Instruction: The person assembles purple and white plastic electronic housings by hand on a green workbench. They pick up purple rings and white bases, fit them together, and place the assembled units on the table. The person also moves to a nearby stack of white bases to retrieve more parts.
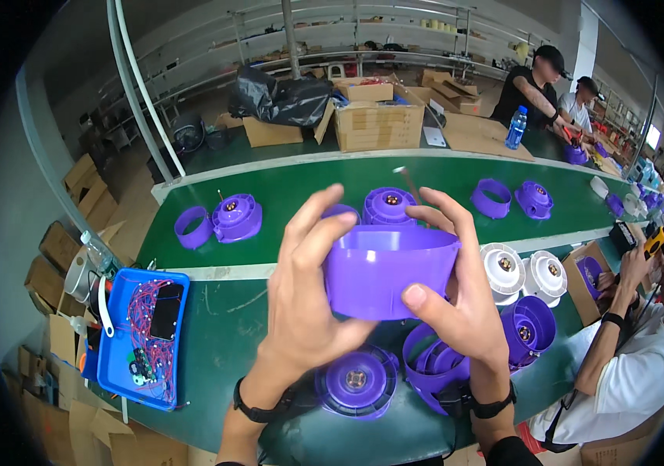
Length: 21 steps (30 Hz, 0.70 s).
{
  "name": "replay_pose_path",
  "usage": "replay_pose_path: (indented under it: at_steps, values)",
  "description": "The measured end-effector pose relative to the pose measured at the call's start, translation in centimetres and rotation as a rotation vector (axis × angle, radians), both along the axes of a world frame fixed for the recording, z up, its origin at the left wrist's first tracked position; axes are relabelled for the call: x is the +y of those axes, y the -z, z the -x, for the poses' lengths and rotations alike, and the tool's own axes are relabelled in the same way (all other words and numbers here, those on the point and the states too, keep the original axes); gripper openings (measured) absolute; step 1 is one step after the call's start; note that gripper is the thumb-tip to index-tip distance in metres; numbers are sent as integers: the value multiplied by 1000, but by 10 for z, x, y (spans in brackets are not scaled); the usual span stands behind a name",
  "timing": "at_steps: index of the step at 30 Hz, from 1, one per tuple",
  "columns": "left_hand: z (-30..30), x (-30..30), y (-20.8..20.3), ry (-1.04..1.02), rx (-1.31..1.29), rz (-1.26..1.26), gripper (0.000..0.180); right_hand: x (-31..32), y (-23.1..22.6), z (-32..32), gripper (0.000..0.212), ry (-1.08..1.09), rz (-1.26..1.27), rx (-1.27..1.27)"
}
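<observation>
Raised over the green workbench, a purple plastic ring-shaped housing [390,272] is held between both hands. My left hand [304,287] wraps its left side with the fingers up along the wall. On the other side, my right hand [456,287] grips it, thumb pressed on the front face. Below the hands lies a round purple motor housing [357,380] with a metal centre. Beside it, partly behind my right wrist, stands another purple ring housing [425,365]. Farther right is a deep purple housing [528,330] with a motor inside.
At the left sits a blue tray [180,311] with red wires and small circuit boards. White motor housings [503,272] stand right of my hands. More purple housings [237,217] rest on the green belt behind. A person [643,349] works close on the right; cardboard boxes [378,124] are at the back.
</observation>
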<state>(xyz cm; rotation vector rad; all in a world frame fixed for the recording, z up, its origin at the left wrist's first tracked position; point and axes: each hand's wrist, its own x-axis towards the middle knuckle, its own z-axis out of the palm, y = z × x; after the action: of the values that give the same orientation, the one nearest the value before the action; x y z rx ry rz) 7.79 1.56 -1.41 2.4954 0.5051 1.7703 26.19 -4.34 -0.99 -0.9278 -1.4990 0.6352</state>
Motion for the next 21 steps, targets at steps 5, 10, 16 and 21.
replay_pose_path:
  at_steps: [5, 10, 16, 21]
  values:
    - [20, 1, -4, 323, 10, 306, 107, -1, -5, 3, 103, 29, -22, 64]
    - [14, 0, 2, 494, -290, 691, 116, -1, -3, 6, 114, 34, -161, -81]
    - [13, -6, 1, 443, -239, 612, 111, -3, -5, -4, 121, 4, -204, -179]
    - [10, -7, -1, 338, -336, 511, 70, -8, -11, -1, 121, -91, -42, 172]
